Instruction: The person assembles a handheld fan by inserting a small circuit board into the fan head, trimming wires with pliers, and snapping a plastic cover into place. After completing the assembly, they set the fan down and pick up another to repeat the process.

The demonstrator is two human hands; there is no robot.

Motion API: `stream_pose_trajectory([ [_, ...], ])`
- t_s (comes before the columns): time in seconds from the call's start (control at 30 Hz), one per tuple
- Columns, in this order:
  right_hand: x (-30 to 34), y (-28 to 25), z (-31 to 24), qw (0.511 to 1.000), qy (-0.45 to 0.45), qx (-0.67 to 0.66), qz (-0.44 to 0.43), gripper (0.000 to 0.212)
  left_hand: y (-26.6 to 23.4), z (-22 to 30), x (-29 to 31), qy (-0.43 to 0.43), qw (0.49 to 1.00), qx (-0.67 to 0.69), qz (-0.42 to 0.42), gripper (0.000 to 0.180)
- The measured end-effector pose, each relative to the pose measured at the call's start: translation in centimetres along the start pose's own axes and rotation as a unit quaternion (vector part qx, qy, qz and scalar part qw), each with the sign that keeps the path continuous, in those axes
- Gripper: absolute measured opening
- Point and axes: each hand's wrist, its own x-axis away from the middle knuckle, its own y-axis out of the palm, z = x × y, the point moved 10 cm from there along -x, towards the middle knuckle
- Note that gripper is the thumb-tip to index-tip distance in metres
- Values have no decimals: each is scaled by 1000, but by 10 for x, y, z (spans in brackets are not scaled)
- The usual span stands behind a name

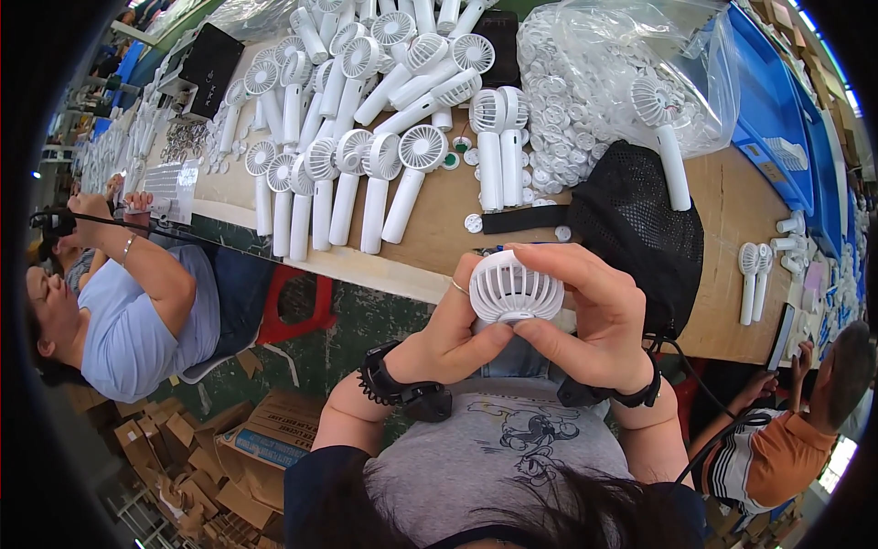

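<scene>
Just off the table's [732, 229] near edge, above the lap, held the fan [515, 288] between left hand [455, 334] and right hand [594, 320], both closed around its grille; best gripped evenly, thumbs pressing the centre squarely.

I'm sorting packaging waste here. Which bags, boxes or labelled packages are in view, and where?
Clear plastic bag: far right on the table, bulging with small white round parts.
Cardboard boxes: floor, lower left, brown, flattened; one has a blue-and-white label.
Black box: table's far left, rectangular.
</scene>
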Motion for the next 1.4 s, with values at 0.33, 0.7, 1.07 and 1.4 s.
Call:
stream_pose_trajectory([
  [0.33, 0, 0, 8, 1000, 8, -30, 3, 44, -1, -11, 2, -36, 998, 53, 7, 43],
  [0.7, 1, 2, 21, 996, 16, -87, 26, 32, -8, -18, -1, -52, 998, -15, 33, 41],
  [1.07, 3, 1, 46, 970, 126, -209, 23, 46, -3, -26, -12, -125, 983, 130, 29, 40],
  [1.4, 1, -4, 39, 995, 81, -49, -2, 51, -4, -28, -10, -121, 990, 77, 17, 39],
])
